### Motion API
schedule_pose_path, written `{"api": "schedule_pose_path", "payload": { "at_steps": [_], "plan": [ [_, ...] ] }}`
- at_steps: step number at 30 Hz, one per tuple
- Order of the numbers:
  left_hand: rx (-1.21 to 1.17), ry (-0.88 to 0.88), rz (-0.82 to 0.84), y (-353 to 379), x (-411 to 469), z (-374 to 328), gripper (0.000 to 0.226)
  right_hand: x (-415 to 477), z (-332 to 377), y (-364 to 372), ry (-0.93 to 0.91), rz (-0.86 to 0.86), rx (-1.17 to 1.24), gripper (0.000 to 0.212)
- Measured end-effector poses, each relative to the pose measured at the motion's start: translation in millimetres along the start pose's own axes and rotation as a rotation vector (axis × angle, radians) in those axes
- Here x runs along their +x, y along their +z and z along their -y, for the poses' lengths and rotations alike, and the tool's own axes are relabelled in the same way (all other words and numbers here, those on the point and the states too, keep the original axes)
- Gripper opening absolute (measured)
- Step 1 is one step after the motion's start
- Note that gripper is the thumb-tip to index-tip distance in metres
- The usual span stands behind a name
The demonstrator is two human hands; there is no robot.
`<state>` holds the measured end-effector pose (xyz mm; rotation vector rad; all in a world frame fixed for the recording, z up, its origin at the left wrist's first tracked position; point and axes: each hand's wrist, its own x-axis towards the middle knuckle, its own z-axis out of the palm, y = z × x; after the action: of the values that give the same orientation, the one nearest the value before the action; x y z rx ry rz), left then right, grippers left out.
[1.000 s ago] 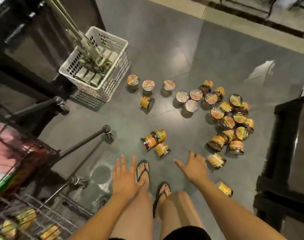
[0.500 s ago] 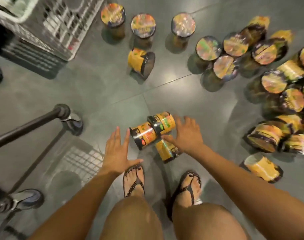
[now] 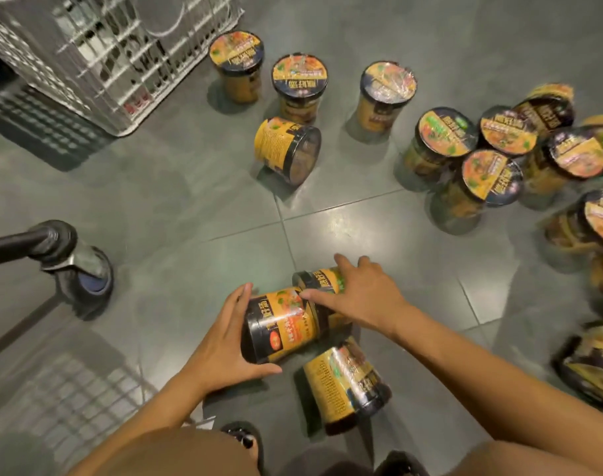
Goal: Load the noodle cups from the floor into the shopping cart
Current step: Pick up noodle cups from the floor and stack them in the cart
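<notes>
Lying sideways, cup [image 3: 282, 324] lid lower-left.

I see a white plastic crate [image 3: 121, 60] in the upper left of the frame, standing on the grey tiled floor [image 3: 190, 201] with blurred items inside it. At the bottom edge, black sandals [image 3: 245, 441] show on the person's feet, between the bare knees.
</notes>
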<state>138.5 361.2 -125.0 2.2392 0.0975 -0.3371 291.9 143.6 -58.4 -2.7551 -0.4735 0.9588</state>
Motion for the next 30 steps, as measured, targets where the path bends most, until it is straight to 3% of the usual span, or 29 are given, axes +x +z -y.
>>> {"api": "schedule_pose_path", "payload": {
  "at_steps": [7, 13, 19, 21, 24, 26, 30],
  "plan": [
    [0.321, 0.129, -0.077, -17.2, 25.5, -26.7, 0.12, -6.6, -23.8, 1.1, 0.05, -0.039, 0.259, 0.068],
    [0.641, 0.003, -0.141, -35.1, 69.6, -63.3, 0.111, -7.5, -67.5, -2.7, 0.13, -0.079, 0.709, 0.037],
    [0.715, 0.012, -0.141, -11.6, 93.5, -71.2, 0.103, -18.9, -89.7, 1.7, 0.188, -0.249, 0.712, 0.021],
    [0.715, 0.02, -0.145, -6.5, 94.1, -69.2, 0.103, -20.0, -93.0, 2.5, 0.203, -0.271, 0.66, 0.034],
    [0.72, -0.015, -0.164, -3.1, 90.5, -63.6, 0.107, -24.7, -86.9, -1.5, 0.173, -0.262, 0.409, 0.095],
    [0.711, -0.06, -0.183, -2.0, 88.0, -61.1, 0.112, -26.9, -78.0, -4.2, 0.154, -0.227, 0.139, 0.124],
    [0.67, -0.105, -0.201, 0.0, 88.7, -62.6, 0.116, -16.1, -70.7, 2.9, 0.117, -0.2, -0.181, 0.134]
  ]
}}
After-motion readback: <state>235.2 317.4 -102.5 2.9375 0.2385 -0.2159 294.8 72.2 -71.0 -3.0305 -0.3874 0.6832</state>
